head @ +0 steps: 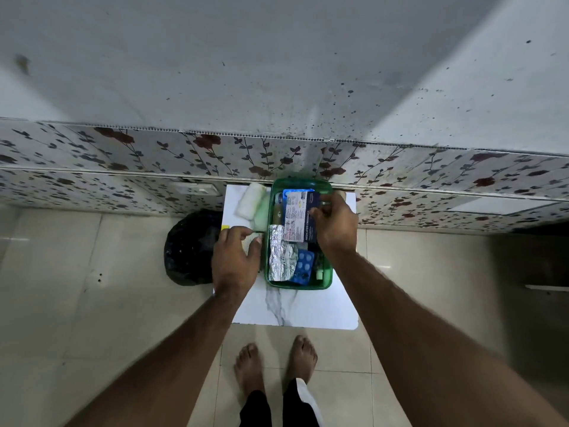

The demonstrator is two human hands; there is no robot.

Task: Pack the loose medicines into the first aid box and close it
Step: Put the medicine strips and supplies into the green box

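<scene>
An open green first aid box [327, 280] stands on a small white marble-patterned table [295, 309]. Inside lie a silver foil strip [278, 255], a blue blister pack [304, 266] and a blue-and-white carton [297, 218]. My right hand [334, 223] grips the carton's right edge over the box. My left hand [235, 260] rests on the table left of the box, fingers curled on a pale flat packet [251, 241]. A white bandage roll [249, 200] and a pale green roll [261, 211] lie beside the box at the back left.
The table stands against a floral-tiled wall [123, 167]. A black bag [191, 245] sits on the tiled floor to the table's left. My bare feet [277, 365] are just in front of the table. A white wall socket [197, 189] is behind the bag.
</scene>
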